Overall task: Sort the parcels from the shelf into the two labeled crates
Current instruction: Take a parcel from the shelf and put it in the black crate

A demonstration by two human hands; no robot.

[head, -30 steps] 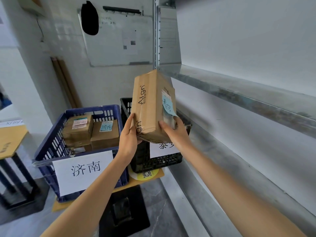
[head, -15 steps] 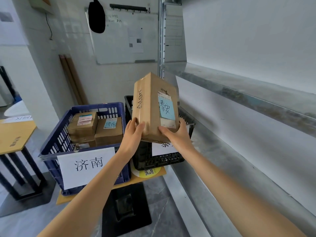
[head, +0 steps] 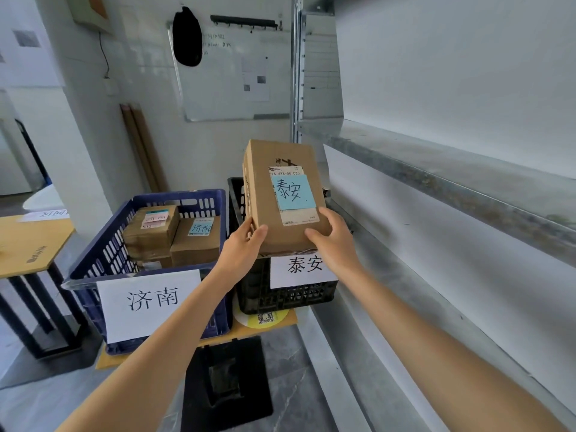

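Cardboard parcel between left hand and right hand, arms outstretched

Bright, flat light; right of the blue crate the shelf wall glares white; my view's edges bow.

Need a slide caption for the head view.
Left hand and right hand hold a parcel tagged 泰安 at the black crate labeled 泰安.
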